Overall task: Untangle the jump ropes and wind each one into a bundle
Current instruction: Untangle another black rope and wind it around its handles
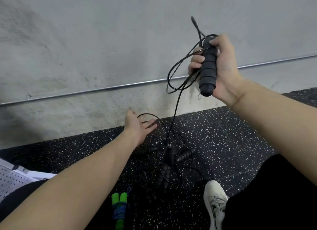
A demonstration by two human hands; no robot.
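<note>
**One black rope lifted, the rest still tangled on the floor**

We hold our right hand (221, 67) raised in front of the grey wall (85, 41), its fingers curled round a black foam handle (207, 67) held nearly upright. Loops of thin black cord (178, 70) hang from the same grip, and one strand runs straight down from them to the tangled pile of ropes (169, 163) on the floor. Our left hand (137, 125) is stretched out low, palm up and fingers spread, holding nothing; it hovers just beyond the pile, toward the wall, beside a loop of cord that arches up off the floor.

The pile itself lies on the black speckled floor (223, 135), several black ribbed handles crossing one another among loose coils. Nearer to us than the pile, a wound rope with green handles (119, 209) lies bundled, its blue cord wrapped round them. To the right of the pile stands a white shoe (215, 200). A metal conduit (103, 88) runs along the wall above the pile, and a white perforated panel (10, 178) shows far to its left.
</note>
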